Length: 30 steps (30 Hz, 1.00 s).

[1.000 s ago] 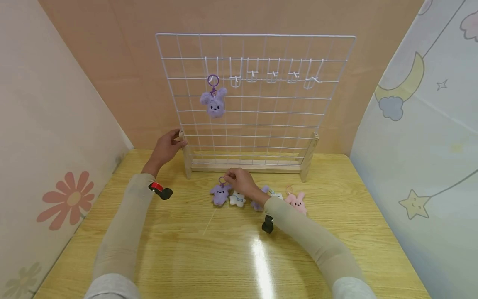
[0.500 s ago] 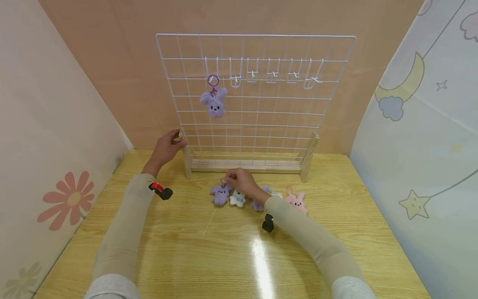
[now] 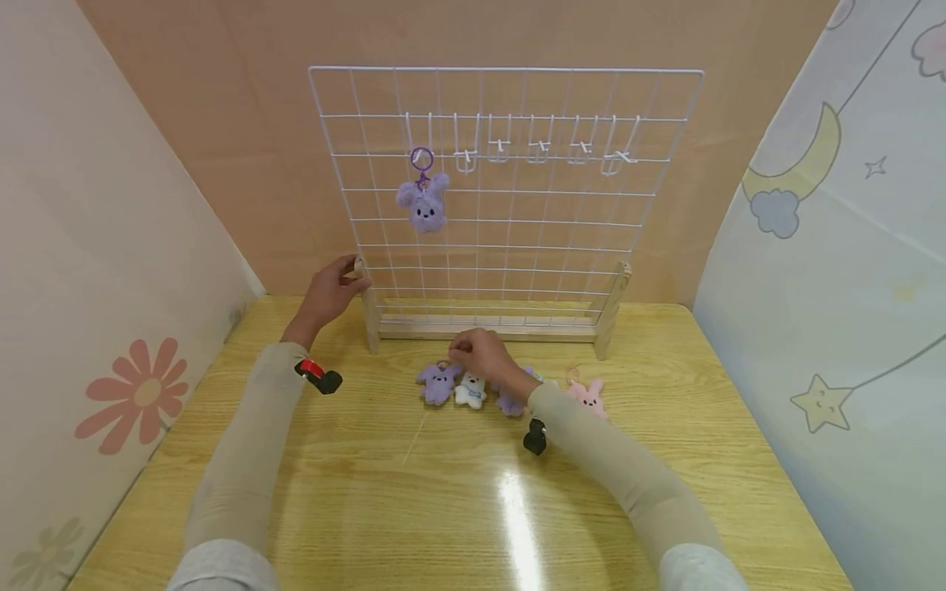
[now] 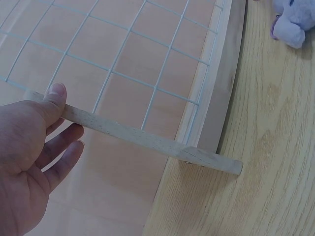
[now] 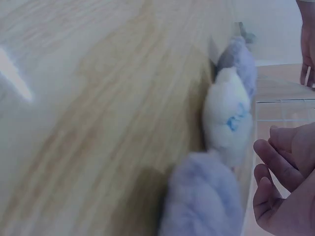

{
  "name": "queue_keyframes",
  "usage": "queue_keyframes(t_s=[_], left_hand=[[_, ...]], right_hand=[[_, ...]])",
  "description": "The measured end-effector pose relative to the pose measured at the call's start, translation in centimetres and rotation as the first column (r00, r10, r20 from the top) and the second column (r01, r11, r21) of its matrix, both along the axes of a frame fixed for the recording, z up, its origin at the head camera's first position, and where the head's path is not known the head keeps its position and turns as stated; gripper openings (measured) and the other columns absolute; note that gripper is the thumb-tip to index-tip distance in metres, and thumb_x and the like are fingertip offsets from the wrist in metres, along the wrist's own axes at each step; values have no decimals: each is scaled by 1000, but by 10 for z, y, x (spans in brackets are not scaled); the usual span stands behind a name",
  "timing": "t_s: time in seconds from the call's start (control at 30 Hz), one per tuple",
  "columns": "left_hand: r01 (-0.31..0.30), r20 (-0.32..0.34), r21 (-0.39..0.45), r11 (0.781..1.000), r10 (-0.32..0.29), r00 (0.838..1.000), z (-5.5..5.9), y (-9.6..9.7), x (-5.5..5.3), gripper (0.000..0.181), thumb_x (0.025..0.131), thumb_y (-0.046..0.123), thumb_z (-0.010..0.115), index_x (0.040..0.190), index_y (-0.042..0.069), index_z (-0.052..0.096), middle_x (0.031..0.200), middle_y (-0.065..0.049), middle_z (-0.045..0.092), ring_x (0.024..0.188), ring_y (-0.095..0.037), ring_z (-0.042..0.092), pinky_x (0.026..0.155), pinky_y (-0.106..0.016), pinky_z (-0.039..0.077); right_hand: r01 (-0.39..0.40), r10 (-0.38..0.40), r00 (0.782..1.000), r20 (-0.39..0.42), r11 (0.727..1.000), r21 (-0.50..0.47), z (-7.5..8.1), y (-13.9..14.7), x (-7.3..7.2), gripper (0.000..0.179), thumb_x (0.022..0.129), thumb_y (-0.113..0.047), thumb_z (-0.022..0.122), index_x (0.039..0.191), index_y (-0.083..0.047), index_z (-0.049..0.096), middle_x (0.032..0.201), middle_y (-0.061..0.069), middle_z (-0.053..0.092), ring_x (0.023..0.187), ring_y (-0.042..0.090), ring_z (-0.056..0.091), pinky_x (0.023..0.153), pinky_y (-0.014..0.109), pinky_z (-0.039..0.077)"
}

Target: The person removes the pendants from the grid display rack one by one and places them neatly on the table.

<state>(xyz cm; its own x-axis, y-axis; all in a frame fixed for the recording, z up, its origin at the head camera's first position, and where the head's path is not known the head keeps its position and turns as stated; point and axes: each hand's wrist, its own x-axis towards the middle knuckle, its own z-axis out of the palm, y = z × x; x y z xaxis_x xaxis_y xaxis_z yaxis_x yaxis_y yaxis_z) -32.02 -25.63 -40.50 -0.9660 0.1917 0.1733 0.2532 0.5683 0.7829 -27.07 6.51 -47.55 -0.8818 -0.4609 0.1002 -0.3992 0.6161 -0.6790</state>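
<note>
My left hand (image 3: 330, 294) grips the top of the left wooden upright (image 4: 133, 135) of a white wire grid stand (image 3: 510, 222). In the left wrist view the thumb lies over the wood, fingers behind it. My right hand (image 3: 484, 357) hovers above a row of plush keychains, its fingers loosely curled with nothing visible between them. Just left of its fingertips lies a purple bunny keychain (image 3: 438, 384), its ring lying back. Below the hand is a white plush keychain (image 3: 470, 391) with a blue bow; the hand hides what is above its head. A second purple plush (image 3: 510, 400) sits beside it.
One purple bunny keychain (image 3: 424, 205) hangs by its ring from the leftmost hook. Several bare white hooks (image 3: 539, 148) follow to the right on the grid. A pink bunny keychain (image 3: 589, 396) lies near the right sleeve (image 3: 621, 468), which partly covers another plush.
My right hand has come away from the purple bunny's ring, shifting slightly right and up. That ring has sunk back toward the bunny's head. The left hand has stayed put.
</note>
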Motion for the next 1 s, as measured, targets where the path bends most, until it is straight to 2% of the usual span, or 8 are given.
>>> queue_keyframes(t_s=[0.17, 0.3, 0.53, 0.77, 1.0], left_hand=[[2, -8, -10, 1000, -3, 1000, -1, -1, -1, 64, 106, 26, 58, 159, 2, 31, 157, -23, 42, 132, -43, 55, 102, -57, 51], [7, -14, -6, 1000, -7, 1000, -2, -1, -2, 65, 106, 26, 58, 159, 1, 31, 157, -24, 42, 131, -44, 55, 102, -57, 51], [12, -20, -6, 1000, -12, 1000, -2, 0, -1, 63, 106, 26, 58, 158, 0, 32, 157, -24, 42, 132, -44, 55, 103, -58, 51], [3, -17, -5, 1000, -3, 1000, -3, -1, -1, 63, 106, 26, 59, 158, 2, 33, 157, -23, 42, 132, -44, 55, 103, -58, 51], [11, -13, 4, 1000, -11, 1000, -1, 0, 0, 63, 106, 25, 59, 159, 1, 33, 157, -24, 41, 132, -44, 54, 103, -58, 50]], right_hand=[[-7, 7, 1000, -10, 1000, 11, 12, 6, -2, 22, 101, -20, 68, 114, -5, 76, 99, 3, 76, 82, 13, 68, 72, 32, 57], [-11, 10, 999, -50, 1000, -6, 27, 9, -1, 22, 101, -24, 68, 114, -8, 77, 100, 1, 75, 86, 14, 68, 76, 33, 58], [-9, -1, 989, -146, 997, -72, 63, 8, 3, 22, 101, -27, 69, 114, -11, 77, 100, 1, 75, 90, 16, 69, 75, 34, 58], [1, -25, 986, -167, 990, -139, 100, 6, 5, 24, 100, -29, 70, 116, -13, 77, 102, 0, 76, 91, 16, 68, 70, 32, 56], [2, -49, 969, -241, 982, -191, 136, 4, 0, 24, 98, -24, 73, 117, -10, 77, 107, 3, 76, 95, 16, 69, 78, 31, 59]])
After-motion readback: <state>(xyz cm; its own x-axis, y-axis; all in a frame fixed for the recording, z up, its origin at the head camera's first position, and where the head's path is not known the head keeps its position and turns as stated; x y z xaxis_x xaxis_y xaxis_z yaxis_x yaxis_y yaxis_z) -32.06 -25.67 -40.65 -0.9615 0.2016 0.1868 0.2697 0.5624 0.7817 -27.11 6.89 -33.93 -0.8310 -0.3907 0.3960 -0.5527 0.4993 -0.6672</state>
